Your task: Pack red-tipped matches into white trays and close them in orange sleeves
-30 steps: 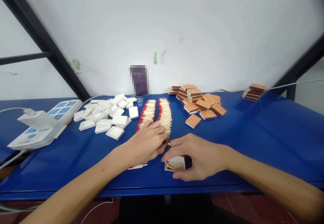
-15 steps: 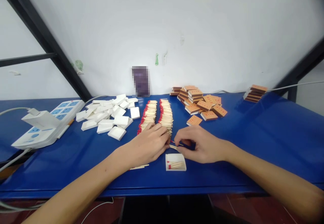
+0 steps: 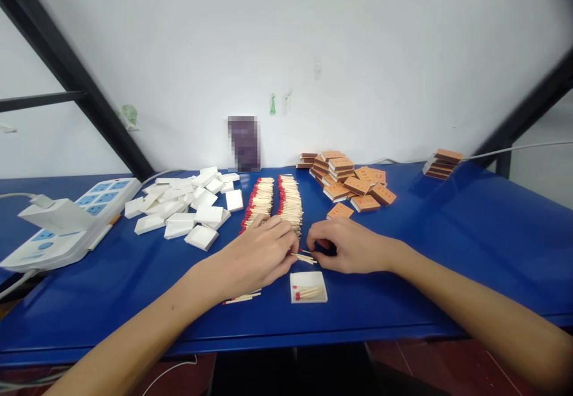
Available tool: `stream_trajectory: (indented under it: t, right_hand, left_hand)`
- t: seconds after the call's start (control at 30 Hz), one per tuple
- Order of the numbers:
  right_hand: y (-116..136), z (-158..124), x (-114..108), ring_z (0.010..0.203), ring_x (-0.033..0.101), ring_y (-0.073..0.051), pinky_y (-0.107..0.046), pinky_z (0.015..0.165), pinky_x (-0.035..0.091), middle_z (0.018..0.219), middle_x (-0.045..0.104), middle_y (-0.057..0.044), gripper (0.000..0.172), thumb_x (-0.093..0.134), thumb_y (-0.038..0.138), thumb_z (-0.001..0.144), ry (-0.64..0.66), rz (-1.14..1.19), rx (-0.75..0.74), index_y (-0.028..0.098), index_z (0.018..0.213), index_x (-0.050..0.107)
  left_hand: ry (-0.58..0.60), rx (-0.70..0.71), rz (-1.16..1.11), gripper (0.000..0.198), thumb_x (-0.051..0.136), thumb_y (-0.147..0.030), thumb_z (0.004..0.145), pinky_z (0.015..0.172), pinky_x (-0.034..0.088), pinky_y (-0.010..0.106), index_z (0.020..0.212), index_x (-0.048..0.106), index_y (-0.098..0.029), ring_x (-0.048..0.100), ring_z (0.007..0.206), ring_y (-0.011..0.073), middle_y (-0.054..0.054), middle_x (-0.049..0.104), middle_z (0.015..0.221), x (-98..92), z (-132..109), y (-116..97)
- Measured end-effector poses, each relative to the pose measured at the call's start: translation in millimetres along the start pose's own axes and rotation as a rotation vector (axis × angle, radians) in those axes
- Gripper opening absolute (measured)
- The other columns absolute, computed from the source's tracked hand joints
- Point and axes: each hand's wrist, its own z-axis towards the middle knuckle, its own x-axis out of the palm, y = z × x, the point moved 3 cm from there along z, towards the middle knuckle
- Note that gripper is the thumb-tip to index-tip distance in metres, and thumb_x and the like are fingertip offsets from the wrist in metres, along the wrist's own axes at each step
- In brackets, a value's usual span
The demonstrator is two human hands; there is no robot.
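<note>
Here, matches [image 3: 305, 259] between the fingers [image 3: 287, 242]

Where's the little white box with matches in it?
In the head view, the white box lies slightly right of centre, near the front edge of the blue table, just below the matches between the left hand and right hand.

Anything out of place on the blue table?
Yes: a few red-tipped wooden matches lie loose beside the bare left forearm, apart from the two long match rows and outside the open white cardboard tray.
</note>
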Motion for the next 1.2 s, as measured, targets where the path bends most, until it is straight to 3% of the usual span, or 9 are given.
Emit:
stream_trajectory:
  t: [0.23,0.37,0.5,0.6,0.73,0.83,1.03,1.13,1.2]
  right_hand:
    - [-3,-1,-2,0.062,0.048,-0.01,-0.024,0.062,0.033,0.07,0.056,0.003,0.007,0.06,0.011,0.078,0.018,0.01,0.042,0.017,0.082,0.06]
    - [-2,0,-1,0.062,0.047,-0.011,-0.024,0.061,0.032,0.071,0.056,0.003,0.006,0.057,0.012,0.083,0.034,-0.004,0.033,0.017,0.08,0.057]
    - [1,0,-4,0.062,0.047,-0.011,-0.025,0.067,0.035,0.068,0.055,0.004,0.007,0.057,0.014,0.085,-0.033,-0.001,0.046,0.017,0.079,0.058]
    - [6,-2,-8,0.057,0.046,-0.009,-0.024,0.063,0.036,0.059,0.051,0.006,0.005,0.06,0.014,0.082,-0.059,0.096,0.09,0.017,0.078,0.061]
    - [15,-6,-8,0.049,0.043,-0.008,-0.02,0.05,0.035,0.056,0.048,0.007,0.003,0.064,0.019,0.079,0.028,0.324,0.122,0.016,0.077,0.063]
    - [22,-8,-5,0.049,0.042,-0.007,-0.019,0.047,0.034,0.056,0.048,0.007,0.004,0.065,0.02,0.078,0.08,0.391,0.118,0.016,0.077,0.065]
    - [32,-9,1,0.047,0.044,-0.006,-0.019,0.048,0.034,0.054,0.048,0.009,0.002,0.063,0.018,0.08,0.151,0.299,0.041,0.017,0.081,0.063]
    - [31,-9,-3,0.047,0.04,-0.007,-0.021,0.048,0.03,0.055,0.044,0.009,0.009,0.064,0.023,0.08,0.129,0.205,0.019,0.019,0.087,0.06]
    - [31,-9,-5,0.051,0.041,-0.009,-0.023,0.05,0.029,0.061,0.048,0.008,0.021,0.071,0.033,0.077,0.112,0.127,-0.019,0.019,0.087,0.059]
  left_hand:
    - [0.044,0.007,-0.194,0.004,0.061,-0.019,0.089,0.085,0.041,0.032,0.085,0.06,-0.019,0.053,0.092,0.0202,0.002,0.059,0.088,-4.6,0,-18]
    - [0.046,0.001,-0.206,0.005,0.065,-0.021,0.083,0.084,0.041,0.032,0.081,0.06,-0.019,0.053,0.09,0.0201,0.001,0.059,0.085,2.7,0,-18]
    - [0.037,0.003,-0.197,0.013,0.066,-0.025,0.077,0.082,0.04,0.033,0.085,0.058,-0.019,0.055,0.081,0.018,0.0,0.06,0.084,0.3,0,-16]
    - [0.023,-0.003,-0.161,0.017,0.066,-0.031,0.076,0.083,0.039,0.036,0.083,0.056,-0.019,0.053,0.069,0.0158,-0.002,0.06,0.079,-4.6,-1,-16]
    - [0.006,-0.017,-0.124,0.029,0.067,-0.046,0.077,0.081,0.039,0.037,0.081,0.059,-0.019,0.053,0.064,0.0151,-0.002,0.061,0.075,-5.3,-2,-13]
    - [-0.019,0.011,-0.111,0.037,0.072,-0.053,0.073,0.077,0.04,0.035,0.082,0.062,-0.019,0.056,0.065,0.0154,-0.002,0.062,0.073,-2.0,-2,-12]
    - [-0.04,0.035,-0.089,0.048,0.072,-0.064,0.071,0.068,0.043,0.034,0.089,0.066,-0.02,0.061,0.067,0.0184,0.0,0.064,0.077,2.5,-1,-12]
    - [-0.005,0.038,-0.073,0.051,0.072,-0.064,0.072,0.064,0.045,0.033,0.098,0.068,-0.019,0.062,0.072,0.0195,0.002,0.064,0.085,3.9,-1,-12]
    - [0.009,0.058,-0.057,0.046,0.072,-0.06,0.074,0.065,0.046,0.033,0.094,0.068,-0.018,0.062,0.076,0.0201,0.003,0.062,0.086,4.8,-1,-12]
